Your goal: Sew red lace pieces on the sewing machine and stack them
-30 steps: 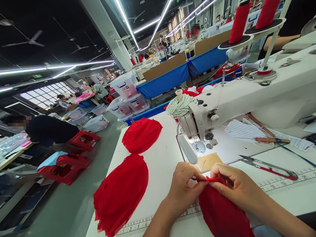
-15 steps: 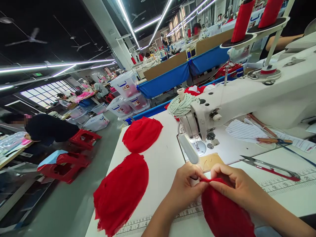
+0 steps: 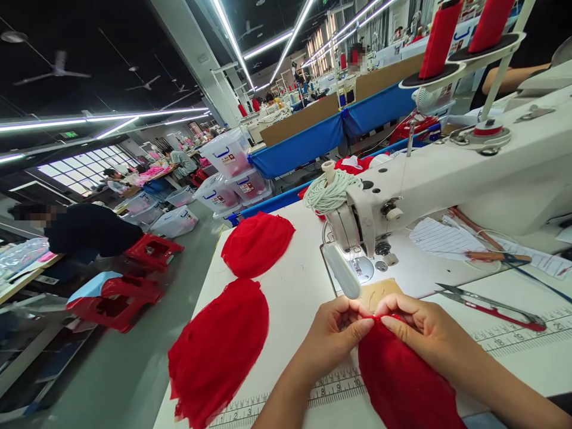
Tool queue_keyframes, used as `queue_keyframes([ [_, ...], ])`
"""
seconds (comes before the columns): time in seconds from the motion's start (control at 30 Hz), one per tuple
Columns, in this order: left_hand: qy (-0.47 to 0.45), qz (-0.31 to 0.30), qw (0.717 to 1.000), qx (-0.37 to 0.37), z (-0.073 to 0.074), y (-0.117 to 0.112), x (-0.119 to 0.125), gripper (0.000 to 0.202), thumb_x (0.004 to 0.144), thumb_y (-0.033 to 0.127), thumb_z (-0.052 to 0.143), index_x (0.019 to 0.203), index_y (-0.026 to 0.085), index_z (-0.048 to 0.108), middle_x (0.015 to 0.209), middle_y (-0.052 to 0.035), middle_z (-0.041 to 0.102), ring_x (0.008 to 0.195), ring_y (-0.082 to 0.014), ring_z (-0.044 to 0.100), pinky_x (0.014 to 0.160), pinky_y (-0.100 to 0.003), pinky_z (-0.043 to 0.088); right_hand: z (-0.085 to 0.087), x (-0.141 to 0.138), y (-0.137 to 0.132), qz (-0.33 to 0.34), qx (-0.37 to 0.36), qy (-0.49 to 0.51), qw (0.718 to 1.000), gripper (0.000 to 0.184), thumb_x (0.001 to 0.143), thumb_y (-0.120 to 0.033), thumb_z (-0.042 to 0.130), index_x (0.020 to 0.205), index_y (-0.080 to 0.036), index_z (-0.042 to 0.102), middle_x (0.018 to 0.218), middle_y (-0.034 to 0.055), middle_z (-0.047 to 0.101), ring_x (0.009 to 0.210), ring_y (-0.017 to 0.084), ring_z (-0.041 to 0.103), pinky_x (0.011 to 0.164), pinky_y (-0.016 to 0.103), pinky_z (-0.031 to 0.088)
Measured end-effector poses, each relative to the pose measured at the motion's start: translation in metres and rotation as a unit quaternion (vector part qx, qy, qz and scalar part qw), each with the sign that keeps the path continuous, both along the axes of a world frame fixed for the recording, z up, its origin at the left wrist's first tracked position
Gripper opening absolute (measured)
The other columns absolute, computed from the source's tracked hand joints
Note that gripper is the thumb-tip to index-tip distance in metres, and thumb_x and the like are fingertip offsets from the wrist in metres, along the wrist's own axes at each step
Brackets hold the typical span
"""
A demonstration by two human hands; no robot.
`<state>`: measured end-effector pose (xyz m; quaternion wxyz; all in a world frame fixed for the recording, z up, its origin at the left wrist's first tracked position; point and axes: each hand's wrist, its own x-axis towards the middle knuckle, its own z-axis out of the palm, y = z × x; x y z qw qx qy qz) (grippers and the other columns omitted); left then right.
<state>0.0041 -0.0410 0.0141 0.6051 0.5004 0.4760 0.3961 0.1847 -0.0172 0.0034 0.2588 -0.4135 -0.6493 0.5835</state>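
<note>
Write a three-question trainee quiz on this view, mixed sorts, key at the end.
1. True or false: the left hand and right hand pinch the same red fabric.
2. How many other red cloth shapes lie on the white tabletop, left of the hands?
3. What sits on the front end of the sewing machine: (a) snips; (b) coiled pale cord; (c) red stool?

Key: 1 true; 2 two; 3 b.

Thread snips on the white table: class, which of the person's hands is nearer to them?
The right. The right hand pinches red cloth to the left of the snips; the left hand pinches it too, farther left from them.
</note>
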Motion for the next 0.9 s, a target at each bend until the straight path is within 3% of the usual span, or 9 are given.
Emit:
queue_keyframes([
  [0.2, -0.078, 0.015, 0.997, -0.006, -0.004, 0.002, 0.002, 0.025, 0.077, 0.037, 0.072, 0.074, 0.015, 0.060, 0.084, -0.0028, 0.061, 0.076, -0.0114, 0.053, 0.070, -0.025, 0.040, 0.003, -0.002, 0.003, -0.010, 0.019, -0.011, 1.000, 0.027, 0.083, -0.047, 0.048, 0.077, -0.022, 0.057, 0.072, -0.0001, 0.061, 0.068, 0.017, 0.054, 0.061, 0.027, 0.041],
  [0.37, -0.054, 0.014, 0.997, -0.056, -0.006, 0.002, 0.002, 0.029, 0.073, 0.037, 0.074, 0.078, 0.013, 0.059, 0.068, 0.0019, 0.056, 0.063, -0.0077, 0.048, 0.062, -0.022, 0.036, 0.002, -0.004, 0.005, -0.002, 0.028, -0.074, 0.997, 0.025, 0.081, -0.043, 0.045, 0.070, -0.022, 0.053, 0.061, -0.0034, 0.049, 0.057, 0.014, 0.043, 0.053, 0.026, 0.033],
  [0.5, -0.037, 0.001, 0.995, -0.097, -0.002, 0.003, 0.004, 0.035, 0.069, 0.033, 0.077, 0.091, 0.011, 0.062, 0.072, 0.0005, 0.057, 0.068, -0.0097, 0.050, 0.067, -0.023, 0.037, 0.001, -0.004, 0.010, 0.003, 0.042, -0.106, 0.993, 0.023, 0.080, -0.040, 0.045, 0.068, -0.022, 0.053, 0.060, -0.0036, 0.047, 0.057, 0.015, 0.042, 0.054, 0.027, 0.032],
  [0.63, -0.031, 0.004, 0.992, -0.120, 0.003, 0.005, 0.006, 0.033, 0.066, 0.031, 0.077, 0.087, 0.010, 0.062, 0.069, 0.0007, 0.056, 0.064, -0.0084, 0.046, 0.061, -0.021, 0.033, 0.000, -0.004, 0.016, 0.019, 0.074, -0.144, 0.987, 0.023, 0.081, -0.037, 0.044, 0.067, -0.023, 0.054, 0.061, -0.0030, 0.049, 0.059, 0.015, 0.045, 0.054, 0.026, 0.032],
  [0.8, 0.041, 0.035, 0.993, -0.103, 0.006, 0.009, 0.013, 0.024, 0.072, 0.036, 0.067, 0.071, 0.015, 0.056, 0.054, 0.0054, 0.046, 0.051, -0.0072, 0.039, 0.052, -0.021, 0.030, 0.001, -0.003, 0.022, 0.030, 0.125, -0.213, 0.968, 0.020, 0.081, -0.033, 0.044, 0.067, -0.024, 0.055, 0.063, -0.0031, 0.056, 0.060, 0.015, 0.051, 0.054, 0.025, 0.034],
  [0.9, 0.124, 0.063, 0.986, -0.096, 0.003, 0.016, 0.017, 0.020, 0.075, 0.036, 0.060, 0.068, 0.019, 0.051, 0.049, 0.0054, 0.044, 0.045, -0.0110, 0.042, 0.046, -0.024, 0.033, 0.002, -0.003, 0.031, 0.017, 0.200, -0.264, 0.944, 0.018, 0.082, -0.025, 0.044, 0.069, -0.024, 0.056, 0.069, -0.0030, 0.063, 0.061, 0.015, 0.057, 0.054, 0.025, 0.036],
])
